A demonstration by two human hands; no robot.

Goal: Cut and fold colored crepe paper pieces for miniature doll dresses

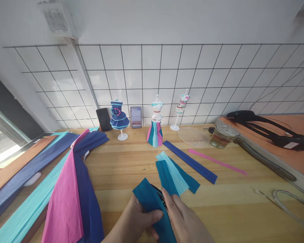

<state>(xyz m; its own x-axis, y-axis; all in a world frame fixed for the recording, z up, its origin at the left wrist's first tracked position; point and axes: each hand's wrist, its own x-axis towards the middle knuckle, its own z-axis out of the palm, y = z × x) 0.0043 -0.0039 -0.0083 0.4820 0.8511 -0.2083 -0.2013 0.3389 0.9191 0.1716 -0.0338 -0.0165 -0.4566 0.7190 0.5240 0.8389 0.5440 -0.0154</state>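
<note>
Left hand: your left hand [134, 222] sits at 6 o'clock on the light wooden tabletop [233, 202], thumb laid over the strip of dark teal crepe paper [152, 206] and pinching it against the fingers beneath.
Right hand: your right hand [184, 219] lies just right of the left, touching the same teal strip; a pair of black scissors [160, 195] shows dark beside its fingertip, but you cannot tell from here whether the hand grips them or merely rests there.
Teal strip: it runs from the bottom edge up toward 12 o'clock, lifted between both hands.
Cut pieces: short pale aqua and teal paper pieces [176, 175] fan out just above your hands at 1 o'clock.
Navy strip: a long navy paper strip [190, 161] lies beside them, with a thin pink paper strip [218, 162] further toward 2 o'clock.
Paper sheets: long folded sheets of pink, navy and aqua crepe paper [63, 189] spread at 9 o'clock.
Mannequins: three small white dress-form mannequins [155, 125] stand at 12 o'clock against the white tiled wall [192, 77].
Jar: a small glass jar [221, 135] stands at 2 o'clock.
</note>
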